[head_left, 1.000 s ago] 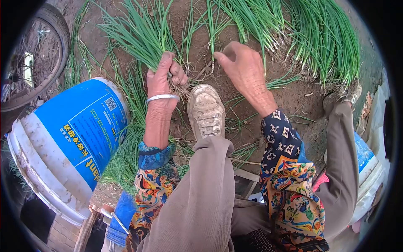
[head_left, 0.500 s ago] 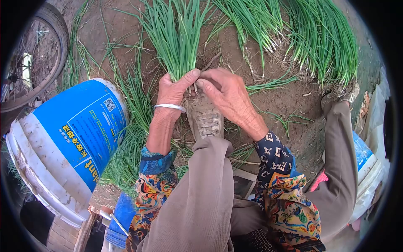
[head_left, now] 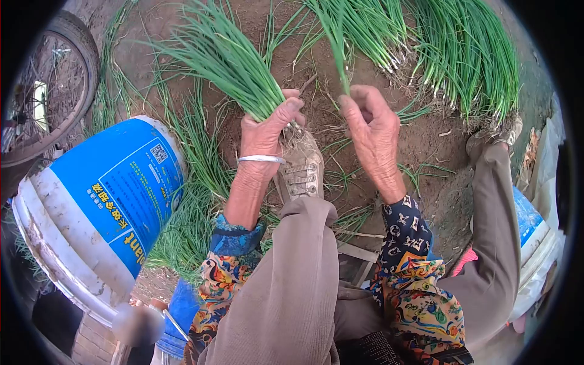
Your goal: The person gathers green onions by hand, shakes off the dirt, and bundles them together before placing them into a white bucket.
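I see just one camera, up on the person's head. It looks down and a bit forward, over the trouser leg [head_left: 298, 261] to the shoe [head_left: 304, 170] and the dirt ground [head_left: 435, 152]. The left hand [head_left: 267, 128], the right hand [head_left: 374, 131] and the green onions [head_left: 237, 70] are near it. It sees very wide, with round, dark edges, and takes in the bike wheel [head_left: 90, 67] at one side.

I can't identify the smooth round blur [head_left: 139, 325] at lower left. The dark rim of my view cuts off the wheel [head_left: 91, 67], and the top edge crops the laid-out green stalks [head_left: 471, 55]. The left hand [head_left: 263, 134] hides part of the bunch [head_left: 243, 76]. The finest print on the blue label [head_left: 118, 182] is too small for me.
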Available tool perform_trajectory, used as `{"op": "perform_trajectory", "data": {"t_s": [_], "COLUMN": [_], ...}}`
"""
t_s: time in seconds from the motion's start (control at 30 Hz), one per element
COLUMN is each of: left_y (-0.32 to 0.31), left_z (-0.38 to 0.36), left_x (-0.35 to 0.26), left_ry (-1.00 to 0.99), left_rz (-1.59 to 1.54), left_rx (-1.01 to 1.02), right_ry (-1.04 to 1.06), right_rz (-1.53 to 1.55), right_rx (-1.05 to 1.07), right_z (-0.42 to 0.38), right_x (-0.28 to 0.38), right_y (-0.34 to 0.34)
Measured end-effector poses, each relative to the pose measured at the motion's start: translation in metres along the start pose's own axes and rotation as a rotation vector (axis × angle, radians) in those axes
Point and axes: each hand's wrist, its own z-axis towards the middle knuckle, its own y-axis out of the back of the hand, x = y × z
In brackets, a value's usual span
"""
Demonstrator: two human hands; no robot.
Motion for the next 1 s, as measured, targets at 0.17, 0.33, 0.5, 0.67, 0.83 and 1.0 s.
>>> {"op": "perform_trajectory", "data": {"t_s": [0.17, 0.33, 0.5, 0.67, 0.83, 1.0], "left_y": [-0.001, 0.001, 0.002, 0.005, 0.008, 0.006], "left_z": [0.006, 0.004, 0.003, 0.003, 0.006, 0.007], "left_x": [0.005, 0.002, 0.003, 0.0, 0.006, 0.009], "left_ry": [-0.006, 0.058, 0.123, 0.144, 0.102, 0.061], "left_rz": [0.064, -0.071, -0.181, -0.17, -0.151, -0.126], "left_rx": [0.026, 0.013, 0.024, 0.014, 0.011, -0.005], "right_ry": [0.378, 0.225, 0.168, -0.058, 0.357, 0.129], "right_rz": [-0.126, -0.396, -0.594, -0.192, -0.587, -0.66], "right_rx": [0.182, -0.183, -0.1, 0.078, -0.259, 0.093], "right_z": [-0.006, 0.037, 0.082, 0.086, 0.07, 0.039], "right_x": [0.0, -0.009, -0.017, -0.009, -0.023, -0.016], "right_y": [-0.016, -0.016, -0.015, 0.018, 0.037, 0.016]}}
